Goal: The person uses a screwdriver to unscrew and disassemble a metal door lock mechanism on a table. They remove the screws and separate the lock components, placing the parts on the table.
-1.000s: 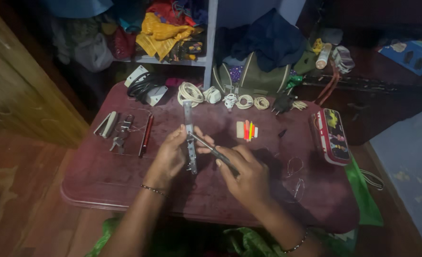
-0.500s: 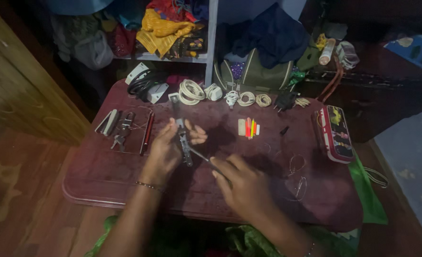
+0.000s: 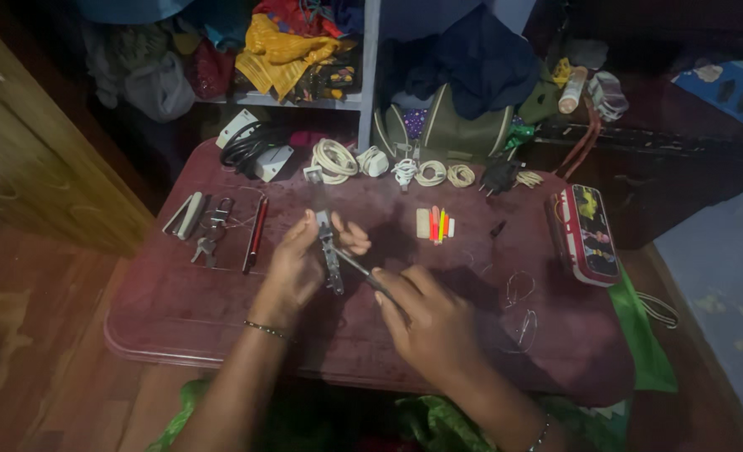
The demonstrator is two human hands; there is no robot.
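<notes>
Head view: looks down on a low dark-red table (image 3: 221, 335) with rounded corners, standing on a wooden floor.
Left hand (image 3: 300, 264): over the middle of the table, thumb and fingers pinched around a narrow grey metal piece (image 3: 329, 251), which stands roughly upright in the grip.
Right hand (image 3: 434, 322): nearer the front edge, fingers curled together around the handle of a thin dark tool (image 3: 363, 272); its tip slants up to the left and meets the metal piece.
Metal piece: held above the table's middle, between both hands, clear of the surface.
Left edge: a pale folded tool (image 3: 185, 216), grey pliers (image 3: 212, 234) and a red-handled tool (image 3: 257, 234) lie side by side.
Back edge: a black cable with white adapters (image 3: 250, 151), then a row of coiled white cords (image 3: 388, 163) and a black plug (image 3: 498, 174).
Middle, right of the hands: a small cluster of short coloured sticks (image 3: 435, 224), red, yellow and pale.
Right edge: a long red pencil case (image 3: 585, 234) with a picture on its lid, lying lengthwise.
Front right corner: thin wire loops (image 3: 522, 305) on the surface.
Behind the table: a shelf (image 3: 304, 99) stuffed with yellow and red cloth (image 3: 292, 42), and an olive bag (image 3: 459, 130) just beyond the cords.
</notes>
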